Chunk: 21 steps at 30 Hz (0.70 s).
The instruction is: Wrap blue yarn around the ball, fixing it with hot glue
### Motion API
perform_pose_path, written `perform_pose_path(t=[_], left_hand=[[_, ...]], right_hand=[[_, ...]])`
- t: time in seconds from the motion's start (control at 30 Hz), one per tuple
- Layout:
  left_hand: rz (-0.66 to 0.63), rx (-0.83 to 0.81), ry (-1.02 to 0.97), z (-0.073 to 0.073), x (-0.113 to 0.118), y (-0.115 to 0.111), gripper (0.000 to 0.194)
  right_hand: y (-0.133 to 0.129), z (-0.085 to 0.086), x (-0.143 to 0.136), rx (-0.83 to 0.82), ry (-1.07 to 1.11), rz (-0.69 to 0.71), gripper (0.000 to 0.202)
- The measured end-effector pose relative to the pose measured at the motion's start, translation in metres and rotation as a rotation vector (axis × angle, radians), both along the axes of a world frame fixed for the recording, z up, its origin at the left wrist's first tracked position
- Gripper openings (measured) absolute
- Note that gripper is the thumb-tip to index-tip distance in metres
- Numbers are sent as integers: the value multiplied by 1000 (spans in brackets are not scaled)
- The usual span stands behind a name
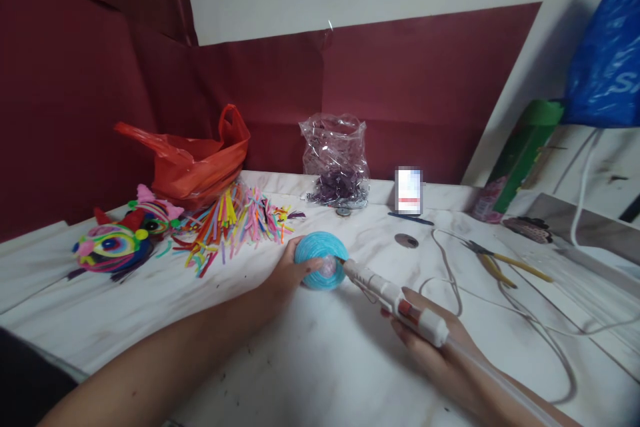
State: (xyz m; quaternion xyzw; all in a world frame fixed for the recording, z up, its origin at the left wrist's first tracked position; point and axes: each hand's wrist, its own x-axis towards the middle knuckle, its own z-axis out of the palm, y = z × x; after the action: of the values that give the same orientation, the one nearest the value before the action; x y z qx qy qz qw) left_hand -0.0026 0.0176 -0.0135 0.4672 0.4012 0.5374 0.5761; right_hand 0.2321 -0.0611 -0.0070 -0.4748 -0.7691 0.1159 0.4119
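Observation:
My left hand (293, 267) grips a round light-blue ball (320, 243) that looks wound with yarn or cord. A pale, whitish patch shows on the side of the ball facing me, with my thumb beside it. In my right hand (425, 333) is a white hot glue gun (380, 290), its nozzle pointing left at the pale patch. Whether the tip touches the ball I cannot tell. A clear glue stick (495, 380) sticks out from the back of the gun, over my right wrist.
Left stand two decorated animal-face balls (113, 247), strips of coloured pipe cleaners (230, 220) and a red plastic bag (195, 160). Behind are a clear bag (335, 160) and a blurred-out box (409, 190). Right lie yellow-handled pliers (500, 263), a white cord (453, 280) and a green box (525, 153).

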Motion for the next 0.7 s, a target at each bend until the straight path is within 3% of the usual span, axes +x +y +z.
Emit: perform_pose_path(t=[0.2,0.3,0.4,0.57,0.7], left_hand=[[38,-29,-64,5,-2,-1,66],[18,-19,-69,4,-3,-1,62],[5,-32,-60,3,-4,-1,62],[1,-24,-46,3,-3,-1,67],[-8,-8,-29,5,-1,-4,69]], right_hand=[[19,7,19,-96,-285,-143,7],[31,5,30,-59,-485,-174,19],[41,-1,35,-55,-683,-234,18],[46,-8,37,-96,-733,-224,9],[41,3,44,-141,-711,-159,9]])
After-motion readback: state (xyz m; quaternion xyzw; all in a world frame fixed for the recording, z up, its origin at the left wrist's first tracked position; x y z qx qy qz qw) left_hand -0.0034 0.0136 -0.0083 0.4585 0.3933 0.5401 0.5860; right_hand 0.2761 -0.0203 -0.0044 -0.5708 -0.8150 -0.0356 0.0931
